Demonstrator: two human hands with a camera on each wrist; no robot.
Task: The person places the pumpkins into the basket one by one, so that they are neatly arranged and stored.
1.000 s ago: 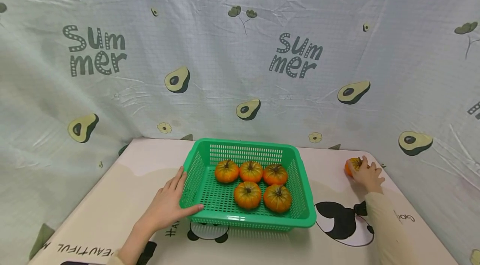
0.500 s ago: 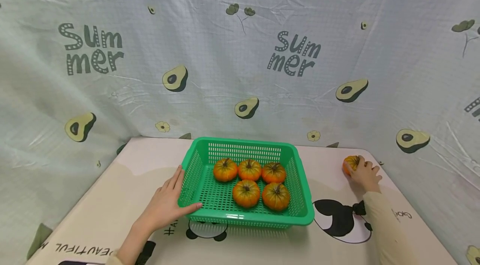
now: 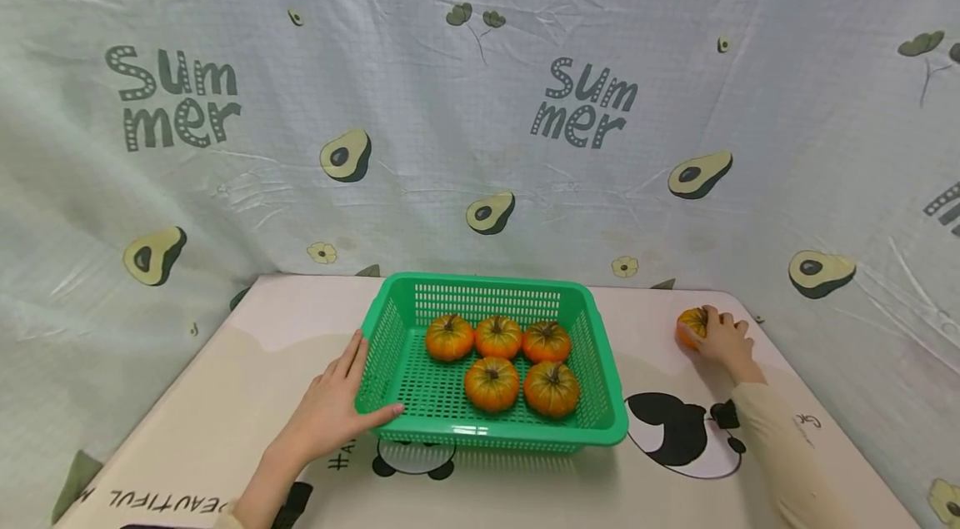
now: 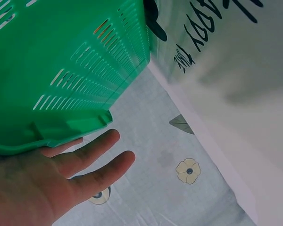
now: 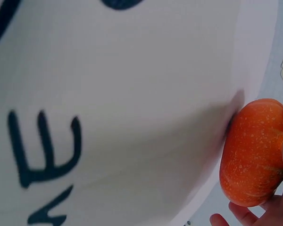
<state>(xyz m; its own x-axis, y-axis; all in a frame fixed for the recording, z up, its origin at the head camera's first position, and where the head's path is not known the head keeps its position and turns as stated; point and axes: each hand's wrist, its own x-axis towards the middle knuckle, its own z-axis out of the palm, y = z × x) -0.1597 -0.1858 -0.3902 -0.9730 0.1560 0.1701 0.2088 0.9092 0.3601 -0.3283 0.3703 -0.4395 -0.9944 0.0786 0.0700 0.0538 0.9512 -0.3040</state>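
A green plastic basket (image 3: 615, 396) holds several small orange pumpkins (image 3: 491, 386), set in a back row and a front row toward its right side. My left hand (image 3: 330, 408) rests at the basket's left end, its thumb on the front rim and its fingers straight along the side; the left wrist view shows the fingers (image 4: 101, 176) extended by the rim. Far to the right, my right hand (image 3: 727, 341) grips another small pumpkin (image 3: 690, 327) from its right side. In the right wrist view that orange pumpkin (image 5: 252, 153) sits close over the table, with part of the hand cut off.
The white table (image 3: 210, 404) carries printed cartoon faces and lettering. A pale cloth (image 3: 420, 96) with avocado prints hangs behind it and at both sides. The table's back right corner is just beyond the right hand. A dark object (image 3: 150, 526) shows at the bottom left edge.
My right hand's fingers have drawn in around the pumpkin, and hand and pumpkin have shifted slightly left. The left hand stays at the basket. The head view has tilted a little.
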